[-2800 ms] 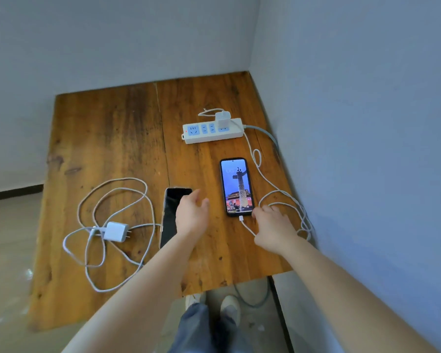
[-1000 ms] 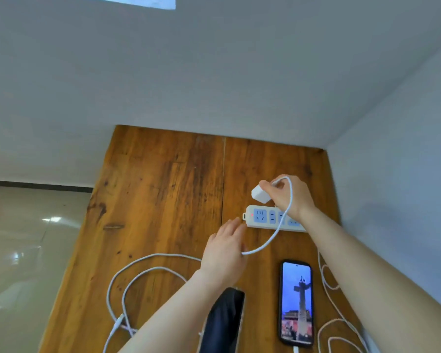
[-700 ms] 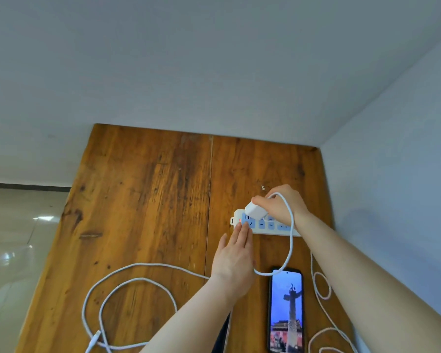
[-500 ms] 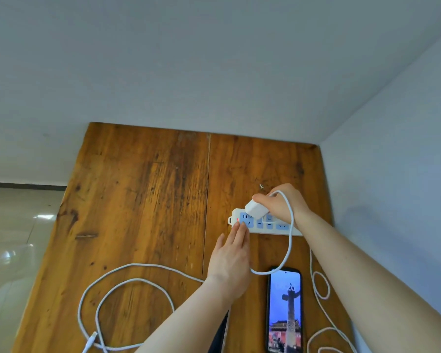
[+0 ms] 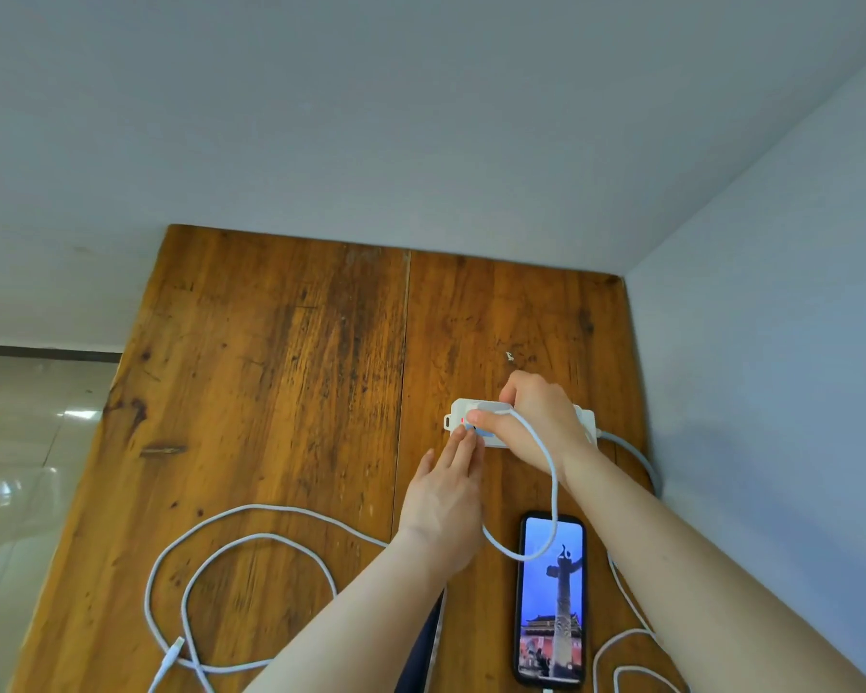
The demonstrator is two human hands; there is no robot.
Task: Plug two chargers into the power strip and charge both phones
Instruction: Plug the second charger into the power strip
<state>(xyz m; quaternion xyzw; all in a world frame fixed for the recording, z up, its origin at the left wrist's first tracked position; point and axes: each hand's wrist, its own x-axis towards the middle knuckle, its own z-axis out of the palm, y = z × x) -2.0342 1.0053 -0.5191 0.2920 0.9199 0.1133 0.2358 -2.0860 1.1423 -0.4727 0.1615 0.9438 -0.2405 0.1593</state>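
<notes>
A white power strip (image 5: 455,416) lies on the wooden table (image 5: 281,372) near the right wall. My right hand (image 5: 538,420) grips a white charger (image 5: 491,406) and holds it down on the strip's left end. Fingers together, my left hand (image 5: 446,502) lies flat with its fingertips against the strip's front edge. The charger's white cable (image 5: 251,522) loops across the table to a loose plug end (image 5: 173,652). A lit phone (image 5: 553,600) lies below the strip with another cable (image 5: 621,647) at its bottom. A dark phone (image 5: 428,637) shows partly under my left forearm.
Grey walls meet at the table's far right corner. The strip's own cord (image 5: 631,452) runs off to the right by the wall. The table's left edge drops to a shiny tiled floor (image 5: 26,442).
My right hand has pressed the charger down from above the strip onto its left end. My left hand has slid forward until its fingertips meet the strip.
</notes>
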